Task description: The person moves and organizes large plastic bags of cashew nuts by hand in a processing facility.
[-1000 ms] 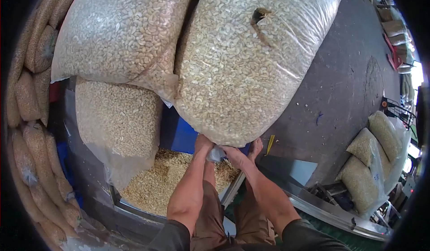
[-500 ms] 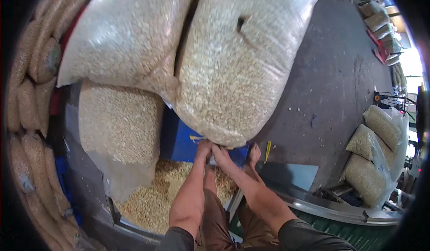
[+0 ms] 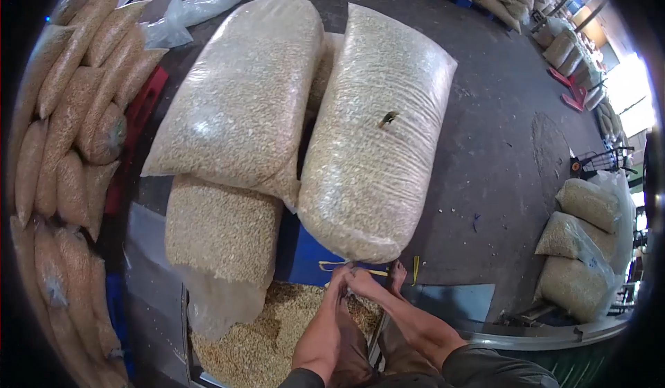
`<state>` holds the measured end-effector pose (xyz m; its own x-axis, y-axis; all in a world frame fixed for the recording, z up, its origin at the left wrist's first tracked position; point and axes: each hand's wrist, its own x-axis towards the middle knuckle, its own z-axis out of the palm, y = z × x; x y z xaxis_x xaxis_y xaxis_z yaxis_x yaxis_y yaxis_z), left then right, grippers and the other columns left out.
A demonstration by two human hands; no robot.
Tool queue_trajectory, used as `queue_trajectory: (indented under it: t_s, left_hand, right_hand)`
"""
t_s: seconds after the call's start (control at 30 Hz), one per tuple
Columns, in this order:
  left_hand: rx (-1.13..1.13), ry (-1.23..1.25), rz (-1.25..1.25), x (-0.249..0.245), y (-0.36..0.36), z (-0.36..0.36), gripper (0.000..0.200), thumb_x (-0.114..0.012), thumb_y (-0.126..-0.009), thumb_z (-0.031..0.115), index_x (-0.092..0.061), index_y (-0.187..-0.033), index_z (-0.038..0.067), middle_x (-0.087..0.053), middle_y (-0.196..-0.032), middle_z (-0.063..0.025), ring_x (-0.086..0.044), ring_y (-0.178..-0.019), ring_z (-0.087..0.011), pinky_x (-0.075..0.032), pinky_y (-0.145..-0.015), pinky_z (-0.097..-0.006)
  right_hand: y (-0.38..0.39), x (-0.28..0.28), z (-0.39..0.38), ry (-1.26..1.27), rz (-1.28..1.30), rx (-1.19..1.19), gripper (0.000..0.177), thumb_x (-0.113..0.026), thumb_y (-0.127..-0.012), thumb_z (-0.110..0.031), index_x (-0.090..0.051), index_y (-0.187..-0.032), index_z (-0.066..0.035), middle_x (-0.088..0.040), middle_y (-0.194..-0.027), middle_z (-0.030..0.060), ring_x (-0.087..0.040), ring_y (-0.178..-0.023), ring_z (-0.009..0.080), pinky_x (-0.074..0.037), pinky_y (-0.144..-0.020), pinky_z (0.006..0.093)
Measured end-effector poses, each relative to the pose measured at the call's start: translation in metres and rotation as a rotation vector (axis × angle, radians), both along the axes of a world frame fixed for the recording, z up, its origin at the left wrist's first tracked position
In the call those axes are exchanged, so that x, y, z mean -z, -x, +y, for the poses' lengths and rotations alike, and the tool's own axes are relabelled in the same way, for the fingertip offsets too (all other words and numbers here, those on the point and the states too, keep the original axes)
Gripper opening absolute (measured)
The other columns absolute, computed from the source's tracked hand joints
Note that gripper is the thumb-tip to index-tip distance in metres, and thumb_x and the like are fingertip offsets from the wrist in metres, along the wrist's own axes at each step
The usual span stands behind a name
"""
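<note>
A big clear plastic bag (image 3: 377, 131) full of pale flakes lies lengthwise in front of me, with a small torn hole in its upper side. At its near end, my left hand (image 3: 340, 274) and my right hand (image 3: 358, 279) are side by side, closed on the bag's bottom edge. The fingertips are mostly hidden. Under them is a blue surface (image 3: 303, 253) with a yellow strap (image 3: 336, 266) across it. A second full bag (image 3: 239, 97) rests to the left, on top of a partly filled, open-ended bag (image 3: 222, 228).
Loose flakes (image 3: 242, 346) fill a metal-edged opening by my feet. Stacked sacks (image 3: 69, 131) line the left side. More filled bags (image 3: 575, 249) stand at the right beside a metal rail (image 3: 554, 339). A yellow strip (image 3: 415, 270) lies on the dark floor (image 3: 499, 145).
My view has tilted up and back, so the bags sit lower and more floor shows. The plastic of the held bag is now wrinkled crosswise. Both hands stay at its near end.
</note>
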<state>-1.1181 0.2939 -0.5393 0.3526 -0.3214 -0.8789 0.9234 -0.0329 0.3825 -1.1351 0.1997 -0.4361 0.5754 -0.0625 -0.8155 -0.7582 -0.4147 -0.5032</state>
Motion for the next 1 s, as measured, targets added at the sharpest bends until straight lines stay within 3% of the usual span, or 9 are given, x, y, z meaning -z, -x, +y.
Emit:
queue_trajectory:
  t_s: [0.03,0.1,0.17,0.2,0.23,0.57,0.67,0.87,1.0]
  left_hand:
    - [0.04,-0.149,0.136,-0.069,-0.025,-0.006,0.031,-0.06,-0.08,0.028,-0.067,-0.095,0.002,-0.065,-0.086,-0.0081,-0.059,-0.073,-0.021,-0.045,-0.062,-0.0358]
    - [0.175,-0.132,-0.058,0.065,0.004,0.012,0.029,-0.059,-0.074,0.024,-0.068,-0.091,0.002,-0.065,-0.085,-0.0097,-0.057,-0.074,-0.0209,-0.044,-0.062,-0.0391]
    - [0.232,-0.326,-0.361,0.068,0.013,-0.001,0.034,-0.059,-0.078,0.027,-0.064,-0.091,-0.004,-0.066,-0.082,-0.0072,-0.059,-0.069,-0.0213,-0.047,-0.06,-0.0403]
    - [0.444,-0.209,-0.298,0.01,-0.012,0.013,0.022,-0.057,-0.067,0.014,-0.061,-0.077,-0.005,-0.061,-0.071,-0.0112,-0.05,-0.064,-0.017,-0.041,-0.055,-0.0422]
    - [0.059,-0.242,-0.04,-0.051,-0.03,-0.007,0.021,-0.059,-0.065,0.012,-0.058,-0.073,-0.007,-0.058,-0.065,-0.0117,-0.046,-0.061,-0.0155,-0.04,-0.052,-0.0421]
    - [0.266,-0.444,-0.347,-0.088,-0.054,0.028,0.064,-0.066,-0.08,0.03,-0.047,-0.128,-0.008,-0.057,-0.12,-0.027,-0.055,-0.113,-0.0366,-0.043,-0.094,-0.0413]
    - [0.226,-0.711,-0.447,-0.112,-0.078,0.031,0.084,-0.072,-0.077,0.035,-0.032,-0.138,-0.007,-0.044,-0.134,-0.0303,-0.043,-0.125,-0.0424,-0.035,-0.104,-0.0439]
    - [0.034,-0.642,-0.608,-0.166,-0.172,-0.089,0.112,-0.082,-0.065,0.041,-0.016,-0.148,0.006,-0.018,-0.147,-0.0345,-0.013,-0.139,-0.0466,-0.017,-0.112,-0.0509]
    - [0.011,-0.877,-0.056,-0.183,-0.194,-0.149,0.142,-0.087,-0.054,0.051,0.016,-0.147,0.02,0.022,-0.144,-0.0377,0.022,-0.135,-0.0527,-0.002,-0.104,-0.0706]
  right_hand:
    - [-0.01,-0.015,-0.003,-0.017,0.045,-0.012,0.049,-0.041,-0.09,-0.038,-0.057,-0.111,0.004,-0.06,-0.11,0.031,-0.058,-0.105,0.044,-0.045,-0.091,0.0455]
    - [0.002,0.028,-0.007,0.006,-0.158,-0.013,0.058,-0.042,-0.091,-0.042,-0.057,-0.111,0.01,-0.058,-0.107,0.035,-0.056,-0.108,0.0454,-0.044,-0.094,0.0472]
    - [0.011,0.065,0.0,0.086,-0.132,-0.018,0.055,-0.043,-0.09,-0.042,-0.054,-0.113,0.007,-0.057,-0.113,0.033,-0.055,-0.11,0.0444,-0.042,-0.094,0.0472]
    - [-0.012,0.013,-0.011,-0.057,0.108,-0.107,0.057,-0.045,-0.088,-0.044,-0.051,-0.117,0.005,-0.054,-0.117,0.0331,-0.052,-0.112,0.045,-0.041,-0.095,0.0482]
    - [0.001,0.011,-0.007,-0.01,-0.03,0.019,0.059,-0.045,-0.088,-0.045,-0.048,-0.118,0.005,-0.054,-0.118,0.0329,-0.052,-0.112,0.0457,-0.04,-0.094,0.0488]
    - [0.032,-0.068,-0.12,0.086,0.034,-0.013,0.048,-0.048,-0.094,-0.042,-0.057,-0.115,0.002,-0.062,-0.105,0.0228,-0.06,-0.103,0.0359,-0.045,-0.09,0.0396]
    - [0.04,-0.07,-0.183,0.335,-0.096,-0.023,0.043,-0.05,-0.095,-0.037,-0.058,-0.112,0.001,-0.064,-0.093,0.0178,-0.063,-0.088,0.0285,-0.049,-0.081,0.0378]
    - [-0.068,-0.136,-0.263,0.113,-0.041,0.16,0.038,-0.05,-0.096,-0.036,-0.057,-0.109,-0.001,-0.059,-0.081,0.0067,-0.058,-0.069,0.015,-0.049,-0.064,0.0286]
    - [-0.168,-0.13,-0.31,-0.015,-0.155,0.017,0.034,-0.049,-0.096,-0.03,-0.055,-0.113,0.0,-0.062,-0.087,0.0143,-0.062,-0.083,0.0184,-0.049,-0.074,0.0322]
